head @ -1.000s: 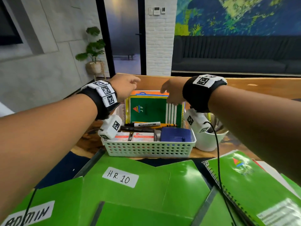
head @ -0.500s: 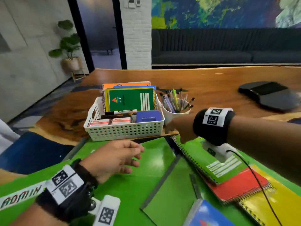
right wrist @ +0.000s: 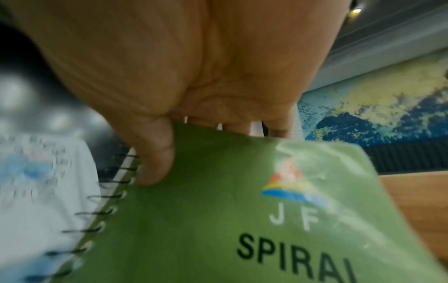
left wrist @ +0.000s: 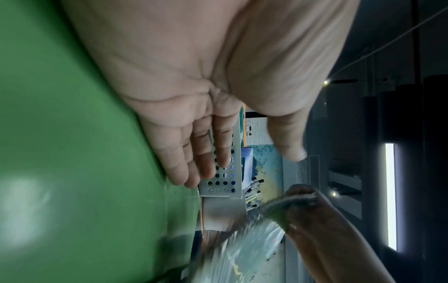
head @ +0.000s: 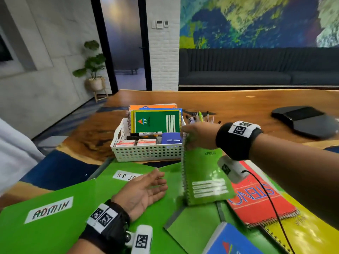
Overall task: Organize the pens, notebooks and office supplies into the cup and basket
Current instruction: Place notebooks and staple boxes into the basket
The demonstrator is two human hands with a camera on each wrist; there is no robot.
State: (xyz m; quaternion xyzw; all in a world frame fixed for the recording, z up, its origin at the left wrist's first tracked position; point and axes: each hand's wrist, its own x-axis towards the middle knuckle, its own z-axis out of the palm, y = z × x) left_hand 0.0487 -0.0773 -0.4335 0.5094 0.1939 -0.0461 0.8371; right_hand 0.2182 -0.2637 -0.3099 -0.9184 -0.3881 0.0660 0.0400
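Note:
My right hand (head: 199, 133) pinches the top edge of a light green spiral notebook (head: 205, 176), held upright just right of the white basket (head: 146, 153); in the right wrist view the thumb (right wrist: 155, 153) presses the notebook's cover (right wrist: 218, 220) near the coil. The basket holds upright notebooks (head: 156, 121), a marker, small boxes and a blue box. Behind my right hand a white cup holds several pens (head: 200, 117). My left hand (head: 145, 189) lies palm-up and open on the green folders (head: 55, 226), its fingers (left wrist: 194, 153) straight and empty.
A red steno notebook (head: 260, 204), a yellow notebook (head: 300, 235) and a blue one (head: 231, 242) lie at the front right. Green folders labelled ADMIN and H.R. 10 cover the front of the wooden table (head: 238, 105). A black device (head: 304, 120) sits at the far right.
Both hands came back from the basket. My right hand took the light green spiral notebook off the pile and raised it upright beside the basket. My left hand settled palm-up on the folders.

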